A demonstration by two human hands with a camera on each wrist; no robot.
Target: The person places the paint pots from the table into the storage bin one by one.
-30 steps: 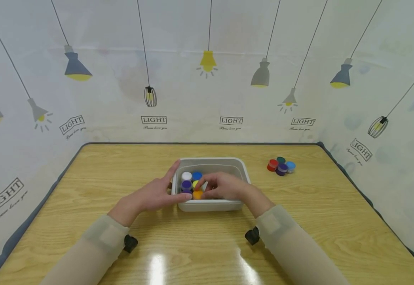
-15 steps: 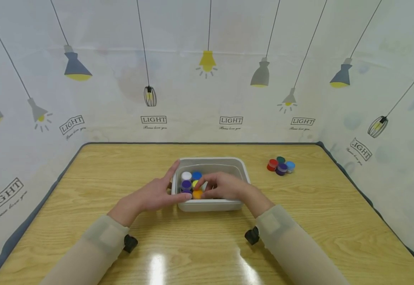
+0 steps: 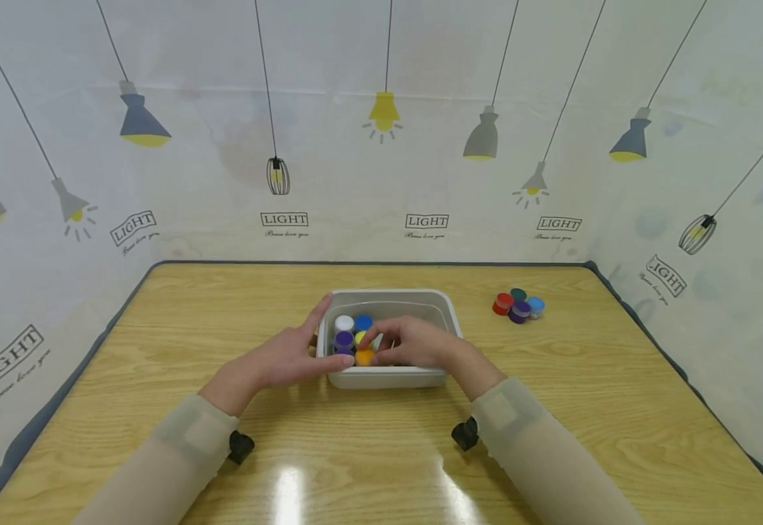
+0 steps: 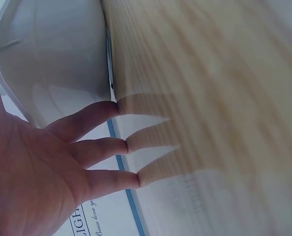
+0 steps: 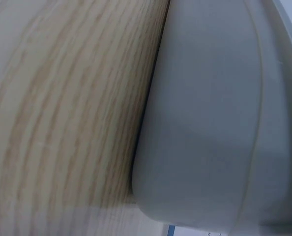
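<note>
The orange pot point(image 3: 364, 358) is set in the near left part of the grey bin point(image 3: 388, 378), and it is pinched by the right hand point(image 3: 417, 343): the index fingertip is bent to its far edge, and the thumb is laid against its right side. How firmly it is gripped cannot be told. The remaining fingers of that hand are curled to the right of the pot, partly hidden from the head view.

The left hand point(image 3: 289, 359) is placed at the bin's left end with its fingers spread apart. The thumb is laid straight over the near left corner, its tip brought just beside the orange pot; the index finger is stretched toward the far left corner. In the left wrist view, three fingertips are seen meeting the table point(image 3: 355, 459) beside the bin's outer wall.

Around the orange pot, a yellow pot point(image 3: 360, 337) is seen just beyond it and two purple pots point(image 3: 344, 340) to its left, one partly covered by the left thumb. Farther back, a white pot point(image 3: 344, 324) and a blue pot point(image 3: 363, 322) are set side by side. Well to the right of the bin, red, dark green, violet and light blue pots point(image 3: 519, 313) are clustered on the table.
</note>
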